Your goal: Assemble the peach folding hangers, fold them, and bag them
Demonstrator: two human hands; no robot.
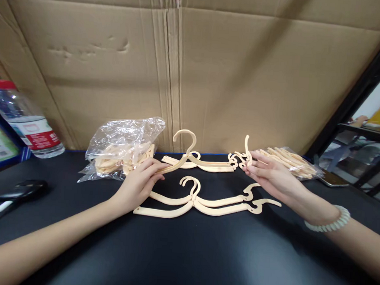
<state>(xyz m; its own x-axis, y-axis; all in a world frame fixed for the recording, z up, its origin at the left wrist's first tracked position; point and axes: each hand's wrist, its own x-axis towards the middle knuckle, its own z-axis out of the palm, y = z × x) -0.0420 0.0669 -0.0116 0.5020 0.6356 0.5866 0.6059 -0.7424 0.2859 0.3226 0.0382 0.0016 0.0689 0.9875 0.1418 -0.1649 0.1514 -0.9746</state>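
A cream plastic folding clothes hanger (186,156) is raised at the back of the table with its hook upright. My left hand (140,183) is closed on the left arm of this hanger, thumb and fingers pinching it. At its other end, my right hand (267,172) pinches a small curved end piece (248,152) that points upward. Whether that piece is joined to the raised hanger is hard to tell. More cream hanger parts lie behind and below it. In front, two unfolded hangers (216,211) lie overlapping, their curved end pieces pointing right.
A clear plastic bag (125,133) of cream parts lies at back left, another bag (289,161) at back right. A red-capped water bottle (31,125) and a black device (22,190) with a white cable are at left. Cardboard (117,68) walls the black table's (182,259) rear.
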